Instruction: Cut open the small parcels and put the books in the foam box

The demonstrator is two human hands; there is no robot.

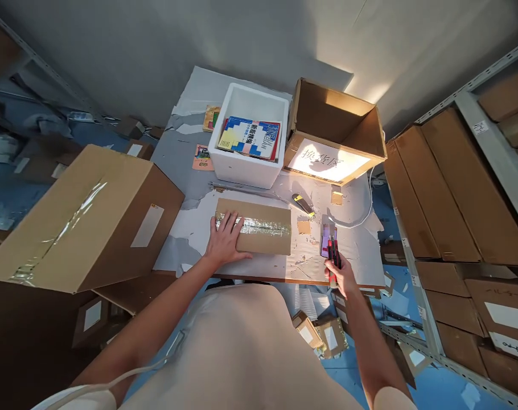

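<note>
My left hand (225, 242) lies with fingers spread on the left end of a flat cardboard box (267, 242). Clear packing tape (259, 226) runs along the middle of that box. Over the table's front right, my right hand (342, 273) is closed around a red and black utility knife (334, 259). Whether its blade is out is too small to tell. Just beyond the knife is a phone (326, 232) with a purple screen, partly covered by it. A second utility knife (304, 205), yellow and black, rests on the table behind the box.
A white foam box (246, 171) with books (250, 136) and an open carton (381, 128) stand at the back of the table. A large taped carton (92, 210) is at the left. Shelves of cartons (451, 188) line the right side. Cardboard scraps (304, 228) lie about.
</note>
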